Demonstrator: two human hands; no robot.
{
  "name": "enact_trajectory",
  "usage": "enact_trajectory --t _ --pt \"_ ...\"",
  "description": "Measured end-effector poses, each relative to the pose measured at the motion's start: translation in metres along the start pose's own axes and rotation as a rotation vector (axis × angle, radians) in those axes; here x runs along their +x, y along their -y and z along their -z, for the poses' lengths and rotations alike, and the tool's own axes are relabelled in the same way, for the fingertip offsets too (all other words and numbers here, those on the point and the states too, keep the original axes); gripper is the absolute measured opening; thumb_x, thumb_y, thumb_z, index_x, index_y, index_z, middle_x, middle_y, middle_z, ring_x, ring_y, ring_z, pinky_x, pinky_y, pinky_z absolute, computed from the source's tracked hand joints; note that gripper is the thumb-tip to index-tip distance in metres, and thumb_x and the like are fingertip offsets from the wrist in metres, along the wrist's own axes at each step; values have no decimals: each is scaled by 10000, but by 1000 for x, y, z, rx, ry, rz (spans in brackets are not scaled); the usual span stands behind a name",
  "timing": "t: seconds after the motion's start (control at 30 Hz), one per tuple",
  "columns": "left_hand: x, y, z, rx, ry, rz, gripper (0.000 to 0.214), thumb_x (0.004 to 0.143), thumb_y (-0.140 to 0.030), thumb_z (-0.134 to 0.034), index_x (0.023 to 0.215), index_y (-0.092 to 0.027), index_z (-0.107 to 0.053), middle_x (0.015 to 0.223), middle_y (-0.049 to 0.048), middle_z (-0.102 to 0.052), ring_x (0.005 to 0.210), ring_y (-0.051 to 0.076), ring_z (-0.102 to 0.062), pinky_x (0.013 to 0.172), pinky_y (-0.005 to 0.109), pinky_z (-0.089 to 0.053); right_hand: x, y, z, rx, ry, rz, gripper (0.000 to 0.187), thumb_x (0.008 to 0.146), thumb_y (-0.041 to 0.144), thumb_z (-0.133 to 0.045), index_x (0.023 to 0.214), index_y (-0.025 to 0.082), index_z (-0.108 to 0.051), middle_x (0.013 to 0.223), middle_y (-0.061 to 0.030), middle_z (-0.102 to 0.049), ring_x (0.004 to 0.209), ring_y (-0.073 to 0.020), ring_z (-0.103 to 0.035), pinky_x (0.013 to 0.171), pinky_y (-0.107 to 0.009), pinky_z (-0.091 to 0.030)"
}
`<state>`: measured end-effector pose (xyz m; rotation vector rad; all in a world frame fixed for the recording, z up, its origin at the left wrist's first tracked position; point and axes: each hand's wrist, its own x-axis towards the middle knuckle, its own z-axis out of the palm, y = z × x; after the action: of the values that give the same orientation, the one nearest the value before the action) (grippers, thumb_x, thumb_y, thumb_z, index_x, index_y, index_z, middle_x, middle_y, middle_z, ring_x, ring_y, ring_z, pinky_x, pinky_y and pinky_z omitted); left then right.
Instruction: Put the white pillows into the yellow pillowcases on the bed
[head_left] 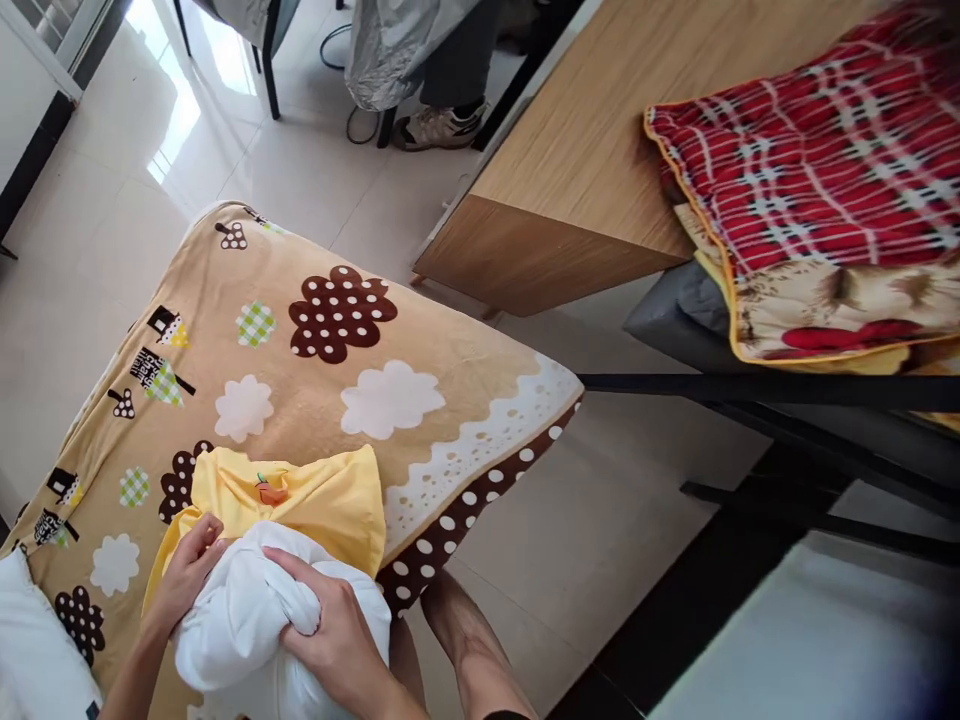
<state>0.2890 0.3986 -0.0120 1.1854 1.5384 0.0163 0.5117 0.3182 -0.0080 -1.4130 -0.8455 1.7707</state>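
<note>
A bunched white cloth [247,610] lies on a yellow garment [330,500] with a small orange motif, near the front edge of a surface covered by a tan patterned blanket [337,320]. My right hand [334,625] is closed, gripping a fold of the white cloth from the right. At the cloth's left side, my left hand [184,575] rests with its fingers curled on the cloth and the yellow garment's edge.
A white pillow [34,650] lies at the lower left. A wooden table [592,160] at the upper right carries a red plaid blanket [817,150]; a dark chair frame [765,400] stands below it. Another person's shoe [439,125] and chair legs show at the top. My bare feet [465,625] are on the tiled floor.
</note>
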Motion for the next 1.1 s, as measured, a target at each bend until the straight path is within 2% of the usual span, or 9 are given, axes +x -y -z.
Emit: enact_trajectory --t 0.13,0.27,0.4,0.5,0.6,0.7,0.9,0.97,1.1 --pt "-87 -6 6 -487 -152 180 335 764 -526 -645 852 -221 -541 721 -36 -493 647 120 -464 625 223 -402 -18 64 6 -212 170 71 680 612 173 -570 1279 293 -609 1168 -16 -693 1029 -242 -653 921 -332 -474" --pt "-127 13 -2 -433 -345 13 344 706 -519 -678 785 -201 -574 747 2 -548 699 159 -508 659 251 -428 -15 94 -19 -500 381 161 642 645 226 -622 1272 361 -598 1073 2 -727 953 -238 -670 842 -300 -458" --pt "-108 57 -11 -70 -600 -66 298 780 -498 -568 731 -205 -547 736 11 -562 710 181 -528 658 272 -427 3 54 -68 -754 530 157 654 663 212 -610 1299 354 -569 1084 -32 -723 961 -256 -668 807 -304 -444" --pt "-95 86 -10 -15 -739 21 324 868 -507 -425 745 -218 -504 637 -20 -537 592 156 -504 592 261 -392 6 14 -94 -831 573 189 651 668 232 -612 1303 368 -561 1061 -42 -727 949 -275 -669 819 -339 -438" --pt "-105 95 -8 -53 -830 -19 336 872 -527 -412 785 -219 -511 677 -16 -555 639 155 -532 628 260 -406 -2 5 -104 -837 594 190 647 659 224 -600 1290 369 -576 1060 -38 -728 942 -275 -671 809 -341 -447" --pt "-144 80 -11 -241 -749 -24 353 863 -555 -435 794 -215 -496 655 -32 -507 609 135 -497 593 235 -405 -20 36 -103 -803 565 139 664 615 173 -568 1257 338 -613 1097 -30 -720 959 -258 -667 811 -321 -456" --pt "-258 22 -29 -583 -640 -153 253 797 -428 -600 864 -198 -518 806 2 -556 756 145 -516 705 233 -442 -97 141 -97 -724 626 230 711 587 160 -503 1277 307 -600 1154 -18 -697 1001 -243 -649 863 -316 -447" --pt "-286 7 -34 -666 -730 -142 248 728 -377 -666 819 -197 -522 767 -11 -543 734 143 -504 685 228 -434 -125 164 -102 -744 683 266 718 590 163 -502 1290 298 -592 1139 -32 -702 994 -247 -651 865 -318 -448" --pt "-311 -14 -41 -913 -1116 -84 250 671 -355 -682 710 -200 -490 667 -44 -481 629 115 -465 605 212 -411 -161 185 -119 -844 856 331 697 587 154 -517 1256 322 -616 1101 -27 -717 976 -249 -662 861 -314 -449"
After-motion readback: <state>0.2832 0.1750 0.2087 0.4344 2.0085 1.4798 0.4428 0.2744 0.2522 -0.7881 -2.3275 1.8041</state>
